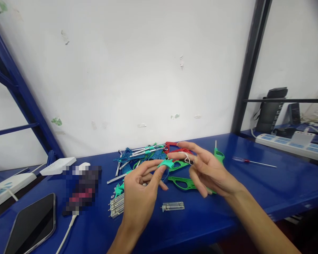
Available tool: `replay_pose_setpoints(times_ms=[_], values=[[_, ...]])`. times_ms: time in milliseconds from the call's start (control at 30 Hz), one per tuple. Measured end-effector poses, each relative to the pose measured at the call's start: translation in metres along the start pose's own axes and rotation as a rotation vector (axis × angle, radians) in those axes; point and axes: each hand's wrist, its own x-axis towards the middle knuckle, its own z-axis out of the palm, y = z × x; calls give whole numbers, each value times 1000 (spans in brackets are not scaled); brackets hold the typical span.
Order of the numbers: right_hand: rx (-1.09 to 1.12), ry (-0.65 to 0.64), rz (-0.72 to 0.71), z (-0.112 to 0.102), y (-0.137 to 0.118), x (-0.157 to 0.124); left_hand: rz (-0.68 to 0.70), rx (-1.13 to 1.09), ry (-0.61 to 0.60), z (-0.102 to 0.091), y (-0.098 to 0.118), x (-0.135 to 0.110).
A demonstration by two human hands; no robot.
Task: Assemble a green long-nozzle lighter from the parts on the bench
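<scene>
Between thumb and index finger, my left hand (141, 190) pinches a small teal plastic part (166, 163). My right hand (213, 173) is just right of it, with a thin looped white wire (187, 158) between thumb and index finger and the other fingers spread. Whether the wire joins the teal part I cannot tell. Below the hands lies one clear lighter fuel tank (173, 206). Several more clear tanks (117, 204) lie beside my left wrist, near small teal pieces (119, 189). Green lighter handle shells (182, 183) lie behind my fingers, partly hidden.
At the back are piled metal lighter tubes (145, 151), blue shells (127, 155) and red shells (172, 145). A green handle (218, 155) and a screwdriver (254, 162) are to the right. A phone (33, 222), a cable (66, 234) and a white box (57, 165) lie left.
</scene>
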Motion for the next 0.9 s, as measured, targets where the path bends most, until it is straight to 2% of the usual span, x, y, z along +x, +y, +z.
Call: replay_pose_setpoints(times_ms=[67, 300, 700, 900], values=[[10, 2, 18, 2, 1, 1, 25, 34, 50, 1, -1, -2], [77, -67, 11, 9, 6, 3, 133, 177, 72, 1, -4, -6], [205, -46, -4, 10, 16, 6, 157, 152, 94, 5, -8, -9], [229, 8, 37, 8, 17, 6, 139, 121, 51, 6, -5, -9]])
